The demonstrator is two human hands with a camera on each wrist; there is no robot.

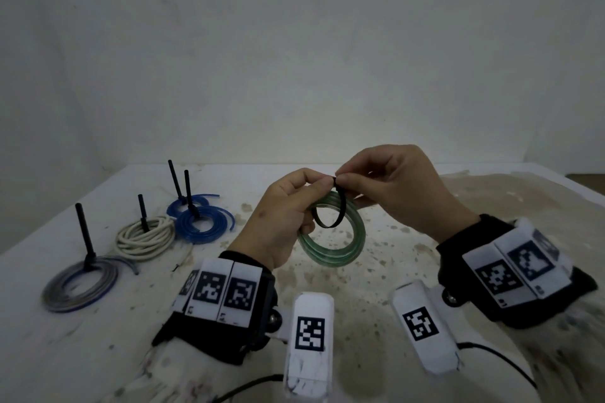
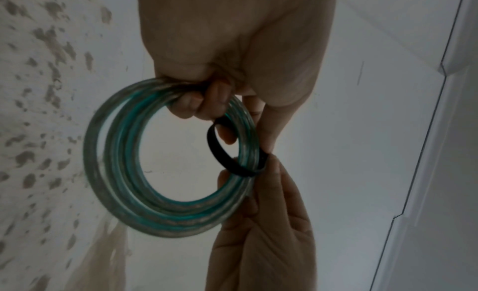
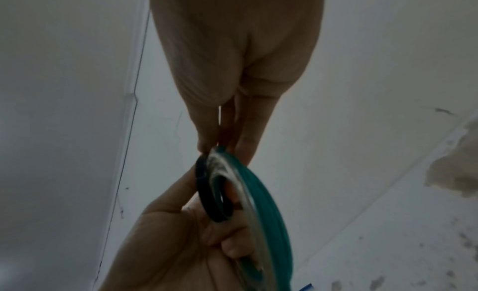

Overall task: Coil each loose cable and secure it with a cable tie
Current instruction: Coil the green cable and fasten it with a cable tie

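Where the stained white table (image 1: 376, 275) begins at my far left, a grey-and-blue coil (image 1: 80, 283) lies flat with a black tie tail (image 1: 84, 235) standing upright from its rim. Next comes a cream coil (image 1: 144, 237), then two blue coils (image 1: 199, 221), each with its own black tail pointing up; the blue pair overlap and touch the cream one.

Toward the centre, my left hand (image 1: 281, 222) holds the green cable coil (image 1: 332, 232) raised above the table. The lower fingers curl through the coil and clamp its left rim against the palm, while the thumb and forefinger meet at the top. The coil consists of several turns of translucent tubing with a teal-green core, wound into a neat, nearly round ring. A black cable tie (image 1: 335, 206) forms a loose loop around the upper turns, not drawn tight.

Further right, my right hand (image 1: 399, 193) pinches the top of that tie between thumb and forefinger, directly against the left fingertips; its remaining fingers are curled, some behind the coil's right rim.

Both wrists carry black bands with white blocks printed with square black-and-white marker codes (image 1: 240, 293). Small characters sit below them, too small to read.
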